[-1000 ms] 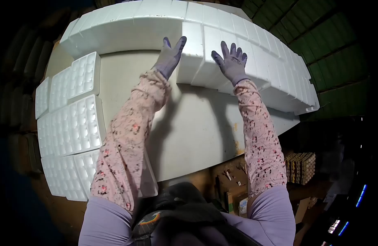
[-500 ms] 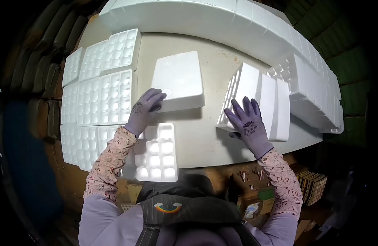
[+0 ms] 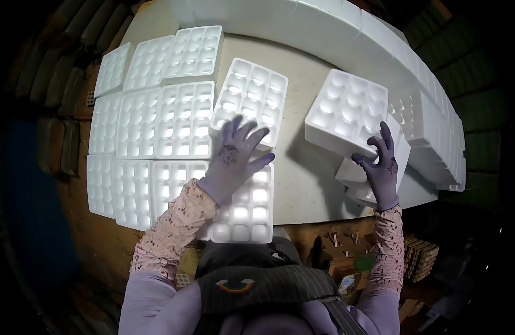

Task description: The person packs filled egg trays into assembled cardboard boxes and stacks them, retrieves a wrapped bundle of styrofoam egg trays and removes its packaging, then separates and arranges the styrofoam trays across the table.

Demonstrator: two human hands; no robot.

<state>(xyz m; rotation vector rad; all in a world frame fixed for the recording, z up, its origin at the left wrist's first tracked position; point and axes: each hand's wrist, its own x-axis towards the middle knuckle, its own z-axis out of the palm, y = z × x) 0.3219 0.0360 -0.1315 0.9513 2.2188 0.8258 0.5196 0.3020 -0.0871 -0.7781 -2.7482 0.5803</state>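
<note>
Head view: on the desk (image 3: 307,195), a foam tray (image 3: 253,92) lies cups upward, its long axis running near to far, far end leaning right; the left hand (image 3: 232,162), fingers spread, overlaps its near edge. Rightward, a second tray (image 3: 349,109) faces cups upward above stacked trays (image 3: 359,174); the right hand (image 3: 383,173), fingers curved, meets its near-right corner, grip indeterminable.

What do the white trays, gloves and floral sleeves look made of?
White trays: probably plastic foam, smooth, faintly glossy; thick, moulded walls suggest it. Gloves: likely matte fabric, possibly coated, given darker fingertips. Floral sleeves: apparently matte printed cloth, bunching in folds.
</note>
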